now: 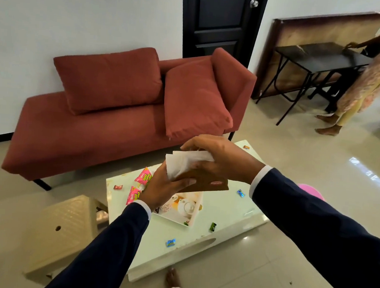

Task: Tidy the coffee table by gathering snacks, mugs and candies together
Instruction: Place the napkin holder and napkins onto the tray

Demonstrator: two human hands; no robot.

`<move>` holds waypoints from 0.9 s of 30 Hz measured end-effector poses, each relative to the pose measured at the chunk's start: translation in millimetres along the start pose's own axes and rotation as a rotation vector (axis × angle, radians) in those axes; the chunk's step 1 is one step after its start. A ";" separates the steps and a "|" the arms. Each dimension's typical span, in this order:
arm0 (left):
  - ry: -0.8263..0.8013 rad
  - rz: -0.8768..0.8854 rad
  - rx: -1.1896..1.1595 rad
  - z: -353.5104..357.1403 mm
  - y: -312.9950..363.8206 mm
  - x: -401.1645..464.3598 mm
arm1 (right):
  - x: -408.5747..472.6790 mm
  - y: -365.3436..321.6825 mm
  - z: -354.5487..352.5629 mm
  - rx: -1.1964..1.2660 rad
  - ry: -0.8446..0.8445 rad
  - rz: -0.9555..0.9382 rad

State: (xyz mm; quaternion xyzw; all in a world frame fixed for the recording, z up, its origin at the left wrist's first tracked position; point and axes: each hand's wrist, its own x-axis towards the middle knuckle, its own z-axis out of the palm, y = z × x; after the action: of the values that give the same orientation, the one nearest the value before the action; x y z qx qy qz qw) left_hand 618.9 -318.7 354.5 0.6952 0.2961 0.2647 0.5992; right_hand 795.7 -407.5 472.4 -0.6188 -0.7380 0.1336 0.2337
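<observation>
My left hand [162, 190] grips a brown tissue box [211, 184] held above the white coffee table [224, 211]. My right hand [223, 157] pinches the white tissues [183, 163] sticking out of its top. Below the box a white tray [191, 219] holds a patterned mug [167, 206] and a white mug [185, 207]. Two pink snack packets [142, 177] lie at the table's left side, partly hidden by my left wrist. Wrapped candies are scattered on the table: red [118, 187], blue [240, 193], green [212, 226], blue [170, 242], and one [246, 147] at the far corner.
A red sofa [90, 134] with two cushions stands behind the table. A beige plastic stool [66, 229] is at the table's left. My bare foot [172, 280] is near the front edge. A pink object [311, 190] shows behind my right sleeve. Another person [368, 84] stands by a black table [321, 56].
</observation>
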 end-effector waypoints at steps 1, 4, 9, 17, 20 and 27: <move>-0.004 -0.008 -0.009 1.5 -0.7 6.7 | 2.1 6.9 -2.4 0.015 0.019 0.000; 0.010 -0.046 -0.070 5.8 -5.0 33.1 | 10.5 37.1 -12.8 0.129 0.074 0.071; 0.050 -0.093 -0.160 11.1 -11.4 73.8 | 17.4 83.3 -5.2 0.705 0.449 0.430; 0.069 -0.150 -0.114 23.4 -27.2 132.0 | 45.8 134.8 29.6 0.875 0.301 0.602; 0.109 -0.215 -0.086 32.4 -41.2 144.8 | 50.3 176.3 28.3 0.943 0.107 0.512; 0.385 -0.460 -0.104 68.2 -109.4 143.6 | 79.9 281.8 75.9 0.599 -0.384 0.278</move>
State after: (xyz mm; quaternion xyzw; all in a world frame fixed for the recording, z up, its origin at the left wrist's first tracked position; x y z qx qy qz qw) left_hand 756.1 -248.5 238.4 0.5154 0.5399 0.2636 0.6110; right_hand 986.7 -266.7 284.8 -0.5808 -0.6057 0.4875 0.2413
